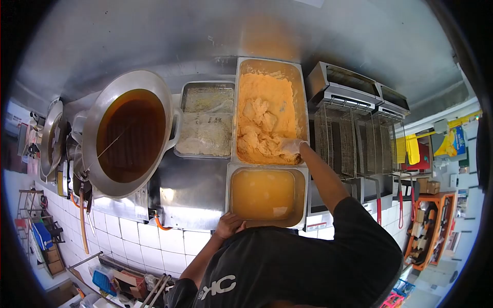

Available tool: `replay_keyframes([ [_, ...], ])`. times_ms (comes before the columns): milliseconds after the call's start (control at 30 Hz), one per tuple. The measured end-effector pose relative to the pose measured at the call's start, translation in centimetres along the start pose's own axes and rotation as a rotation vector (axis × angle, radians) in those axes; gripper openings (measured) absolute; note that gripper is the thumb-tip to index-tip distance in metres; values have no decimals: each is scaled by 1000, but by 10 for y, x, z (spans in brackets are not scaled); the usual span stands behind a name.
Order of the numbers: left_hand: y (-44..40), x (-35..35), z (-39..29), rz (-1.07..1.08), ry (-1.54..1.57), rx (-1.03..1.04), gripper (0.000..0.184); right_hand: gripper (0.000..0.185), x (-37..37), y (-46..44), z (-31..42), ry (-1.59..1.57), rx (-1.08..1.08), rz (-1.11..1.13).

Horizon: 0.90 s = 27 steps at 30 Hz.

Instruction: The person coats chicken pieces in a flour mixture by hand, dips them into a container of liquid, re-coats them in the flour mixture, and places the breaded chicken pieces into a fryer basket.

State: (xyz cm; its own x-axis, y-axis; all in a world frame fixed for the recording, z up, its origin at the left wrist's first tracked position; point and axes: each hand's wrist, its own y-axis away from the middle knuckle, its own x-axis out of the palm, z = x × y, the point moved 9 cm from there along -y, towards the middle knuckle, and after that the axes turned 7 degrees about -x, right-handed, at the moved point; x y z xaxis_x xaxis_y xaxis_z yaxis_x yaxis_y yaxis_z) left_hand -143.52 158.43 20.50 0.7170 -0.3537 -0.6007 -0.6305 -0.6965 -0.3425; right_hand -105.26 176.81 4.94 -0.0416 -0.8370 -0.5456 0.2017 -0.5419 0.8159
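A deep steel pan holds orange breading with battered, clumpy pieces in its middle and near end. My right hand looks pale, gloved or coated, and reaches into the near right corner of the breading; its fingers are partly buried. Below that sits a second steel pan of cloudy yellow-orange liquid, with pale shapes under the surface. At this pan's near left corner my left hand is closed, fingers curled at the rim.
A large wok of dark oil stands on the left, a thin rod across it. Between lies a shallow tray under cloudy plastic. Wire fryer baskets with red handles are on the right. A wooden handle hangs lower left.
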Motion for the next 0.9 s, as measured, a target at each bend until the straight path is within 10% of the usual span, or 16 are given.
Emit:
replay_keyframes([
  [300, -3, 1, -1, 12, 14, -6, 10, 26, -35, 34, 12, -1927, -96, -437],
  [400, -10, -3, -6, 10, -5, 8, 9, 30, -76, 45, 2, -1728, -152, -511],
  [633, -5, -1, -2, 12, 1, -16, 9, 42, -19, 24, 26, -95, 11, -131],
  [767, -8, -7, -3, -30, 29, -1, 11, 50, 15, -10, 63, -243, -39, -172],
  [900, -3, 0, -3, -1, 7, -19, 14, 57, 0, -12, 75, -1168, -86, -293],
])
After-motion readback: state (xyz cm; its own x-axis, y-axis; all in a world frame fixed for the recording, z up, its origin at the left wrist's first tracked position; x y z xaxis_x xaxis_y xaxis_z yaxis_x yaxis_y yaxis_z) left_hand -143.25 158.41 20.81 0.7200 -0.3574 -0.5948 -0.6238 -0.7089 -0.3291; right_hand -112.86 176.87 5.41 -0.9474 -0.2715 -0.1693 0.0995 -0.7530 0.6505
